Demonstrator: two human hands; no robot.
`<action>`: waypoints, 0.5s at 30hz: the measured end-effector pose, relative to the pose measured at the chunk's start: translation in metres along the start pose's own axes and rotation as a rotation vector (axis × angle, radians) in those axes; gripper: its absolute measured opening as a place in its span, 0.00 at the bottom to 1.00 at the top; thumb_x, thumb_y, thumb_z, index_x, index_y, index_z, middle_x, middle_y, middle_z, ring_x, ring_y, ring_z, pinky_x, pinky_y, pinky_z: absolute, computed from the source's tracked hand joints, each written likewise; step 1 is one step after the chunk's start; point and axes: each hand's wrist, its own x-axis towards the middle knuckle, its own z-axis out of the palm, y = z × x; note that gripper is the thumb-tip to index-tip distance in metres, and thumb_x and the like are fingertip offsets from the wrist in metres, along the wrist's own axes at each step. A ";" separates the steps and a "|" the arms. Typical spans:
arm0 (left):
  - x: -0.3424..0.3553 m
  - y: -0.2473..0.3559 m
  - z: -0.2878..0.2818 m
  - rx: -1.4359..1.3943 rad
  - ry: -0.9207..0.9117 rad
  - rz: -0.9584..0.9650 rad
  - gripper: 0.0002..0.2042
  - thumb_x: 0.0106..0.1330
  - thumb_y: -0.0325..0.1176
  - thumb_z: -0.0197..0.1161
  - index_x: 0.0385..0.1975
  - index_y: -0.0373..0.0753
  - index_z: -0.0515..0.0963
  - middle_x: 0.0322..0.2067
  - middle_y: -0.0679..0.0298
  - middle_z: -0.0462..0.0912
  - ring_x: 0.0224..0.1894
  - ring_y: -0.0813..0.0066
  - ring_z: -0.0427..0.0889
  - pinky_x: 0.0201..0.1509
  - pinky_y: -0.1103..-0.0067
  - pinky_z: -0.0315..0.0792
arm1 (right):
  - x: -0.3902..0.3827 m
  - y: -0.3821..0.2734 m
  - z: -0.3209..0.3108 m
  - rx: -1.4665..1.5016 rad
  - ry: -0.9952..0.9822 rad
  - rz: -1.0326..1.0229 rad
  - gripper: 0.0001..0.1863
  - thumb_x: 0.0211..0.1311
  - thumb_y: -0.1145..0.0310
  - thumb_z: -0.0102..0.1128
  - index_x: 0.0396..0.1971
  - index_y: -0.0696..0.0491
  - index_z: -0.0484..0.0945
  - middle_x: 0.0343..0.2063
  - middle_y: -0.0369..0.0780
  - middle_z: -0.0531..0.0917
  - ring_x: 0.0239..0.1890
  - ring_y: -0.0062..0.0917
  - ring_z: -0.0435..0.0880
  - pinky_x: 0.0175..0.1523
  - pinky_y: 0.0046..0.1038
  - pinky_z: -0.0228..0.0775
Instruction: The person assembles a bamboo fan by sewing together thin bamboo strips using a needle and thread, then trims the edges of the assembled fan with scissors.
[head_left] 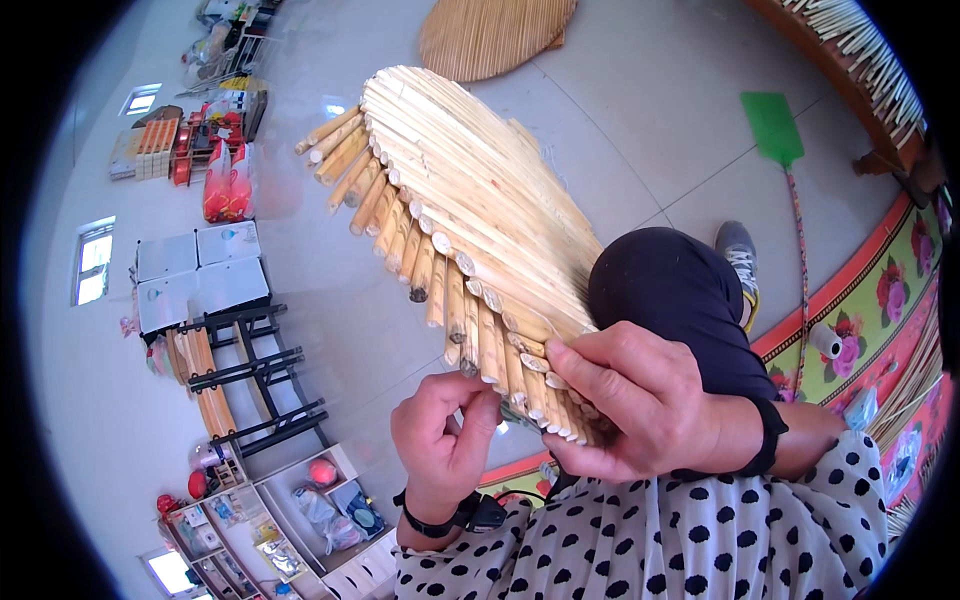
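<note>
A mat of pale plant stalks (470,200) is tilted in front of me, its near end by my lap. Two layers of stalks cross in it, and cut ends stick out unevenly along its left edge. My right hand (645,400) grips the near corner, thumb on top and fingers partly hidden underneath. Just below the protruding ends is my left hand (440,430), its fingers curled and the thumb pressed against them. Whatever it pinches, if anything, is too small to make out. A thin thread seems to run over the stalks near my right thumb.
A round stalk mat (490,45) lies on the tiled floor ahead. To the right are a green fly swatter (772,125), a white spool (825,341) on a floral cloth (850,375), and a wooden frame (840,60) with stalks. Shelves (290,500) stand at left.
</note>
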 end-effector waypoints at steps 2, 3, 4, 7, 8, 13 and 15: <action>0.000 -0.001 -0.001 0.021 -0.007 0.008 0.04 0.60 0.22 0.64 0.31 0.35 0.75 0.18 0.65 0.81 0.16 0.84 0.75 0.17 0.87 0.61 | 0.000 0.000 0.000 -0.005 -0.003 0.000 0.28 0.45 0.66 0.70 0.45 0.69 0.76 0.34 0.47 0.78 0.29 0.34 0.81 0.29 0.28 0.76; 0.000 -0.002 -0.001 0.031 -0.011 0.013 0.04 0.60 0.22 0.64 0.31 0.35 0.76 0.18 0.65 0.81 0.16 0.84 0.76 0.17 0.87 0.61 | 0.000 0.000 -0.001 -0.006 -0.001 0.000 0.28 0.45 0.66 0.70 0.45 0.69 0.76 0.34 0.47 0.78 0.29 0.34 0.81 0.29 0.28 0.76; 0.000 -0.003 0.000 0.021 0.000 0.024 0.04 0.60 0.22 0.64 0.31 0.35 0.76 0.18 0.65 0.81 0.15 0.84 0.75 0.17 0.87 0.61 | 0.000 -0.001 -0.001 -0.007 0.001 0.001 0.28 0.45 0.66 0.70 0.45 0.69 0.76 0.34 0.47 0.78 0.29 0.34 0.81 0.30 0.28 0.76; 0.002 -0.006 0.002 0.009 0.011 0.047 0.04 0.59 0.22 0.64 0.32 0.35 0.76 0.17 0.65 0.81 0.15 0.84 0.75 0.17 0.87 0.61 | 0.000 -0.001 -0.001 -0.010 -0.002 0.004 0.28 0.45 0.66 0.70 0.45 0.69 0.76 0.34 0.47 0.78 0.29 0.34 0.81 0.30 0.28 0.76; 0.003 -0.006 0.001 0.018 0.000 0.052 0.04 0.59 0.22 0.64 0.32 0.35 0.76 0.17 0.65 0.81 0.15 0.84 0.76 0.17 0.87 0.61 | 0.001 -0.001 -0.002 -0.013 -0.003 0.004 0.28 0.45 0.66 0.70 0.45 0.69 0.76 0.34 0.47 0.78 0.29 0.34 0.81 0.30 0.28 0.77; 0.007 -0.008 -0.004 0.049 -0.040 0.068 0.04 0.59 0.22 0.65 0.31 0.35 0.76 0.17 0.64 0.80 0.16 0.83 0.77 0.17 0.86 0.62 | 0.002 -0.002 -0.004 -0.022 -0.021 0.001 0.28 0.45 0.66 0.70 0.45 0.69 0.76 0.34 0.47 0.77 0.29 0.34 0.81 0.30 0.28 0.76; 0.008 -0.008 -0.004 0.030 -0.047 0.068 0.04 0.59 0.22 0.65 0.31 0.35 0.76 0.17 0.64 0.80 0.16 0.83 0.77 0.17 0.86 0.62 | 0.002 -0.002 -0.003 -0.022 -0.017 0.002 0.28 0.45 0.66 0.70 0.45 0.69 0.76 0.34 0.47 0.77 0.29 0.34 0.81 0.30 0.28 0.76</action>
